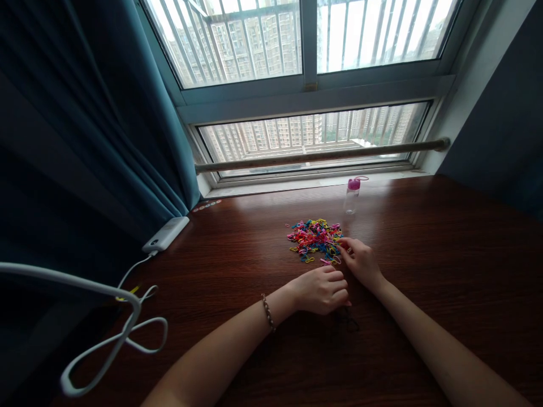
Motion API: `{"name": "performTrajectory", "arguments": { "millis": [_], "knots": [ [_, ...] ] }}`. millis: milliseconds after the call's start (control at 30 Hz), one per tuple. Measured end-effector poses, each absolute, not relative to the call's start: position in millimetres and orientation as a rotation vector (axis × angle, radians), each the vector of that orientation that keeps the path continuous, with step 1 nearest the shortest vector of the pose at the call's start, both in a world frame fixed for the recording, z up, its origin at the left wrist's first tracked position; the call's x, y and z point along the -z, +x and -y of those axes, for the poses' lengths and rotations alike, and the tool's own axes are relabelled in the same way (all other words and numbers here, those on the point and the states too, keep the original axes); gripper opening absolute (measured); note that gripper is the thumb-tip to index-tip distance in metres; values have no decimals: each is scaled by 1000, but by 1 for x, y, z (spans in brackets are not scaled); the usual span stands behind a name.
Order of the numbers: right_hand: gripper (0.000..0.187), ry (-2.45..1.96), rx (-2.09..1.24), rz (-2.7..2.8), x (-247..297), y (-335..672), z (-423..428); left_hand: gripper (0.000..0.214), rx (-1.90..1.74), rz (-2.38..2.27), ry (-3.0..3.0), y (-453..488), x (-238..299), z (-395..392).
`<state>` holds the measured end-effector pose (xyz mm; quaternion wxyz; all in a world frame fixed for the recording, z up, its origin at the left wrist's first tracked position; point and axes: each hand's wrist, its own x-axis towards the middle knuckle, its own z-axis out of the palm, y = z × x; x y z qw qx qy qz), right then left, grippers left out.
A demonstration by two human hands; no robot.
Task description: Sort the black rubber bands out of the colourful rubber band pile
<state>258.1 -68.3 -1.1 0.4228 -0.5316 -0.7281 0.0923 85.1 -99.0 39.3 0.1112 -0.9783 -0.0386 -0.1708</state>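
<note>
A pile of small colourful rubber bands lies on the dark wooden table near the window. My right hand reaches into the pile's right edge, fingers pinched on a band there. My left hand rests on the table just in front of the pile, fingers curled under; what they hold is hidden. A beaded bracelet is on my left wrist. Some dark thin bands lie on the table beneath my left hand.
A small clear bottle with a pink cap stands behind the pile. A white power bank with its white cable lies at the left by the teal curtain. The window sill runs along the back.
</note>
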Motion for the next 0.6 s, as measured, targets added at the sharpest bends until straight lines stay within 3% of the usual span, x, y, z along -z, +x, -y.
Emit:
{"name": "performTrajectory", "arguments": {
  "millis": [133,300,400,600],
  "knots": [
    [20,-1233,-234,1905,-7,256,73,28,657,350,-2881,70,-35,82],
    [22,-1224,-220,1979,-9,255,75,20,1306,1346,-2584,26,-24,37],
    [23,-1278,-190,1943,-5,257,72,15,1515,1833,-2309,6,-11,11],
    [24,-1332,-94,1860,4,261,65,11,1458,2063,-2334,-2,7,-7]
  ]
}}
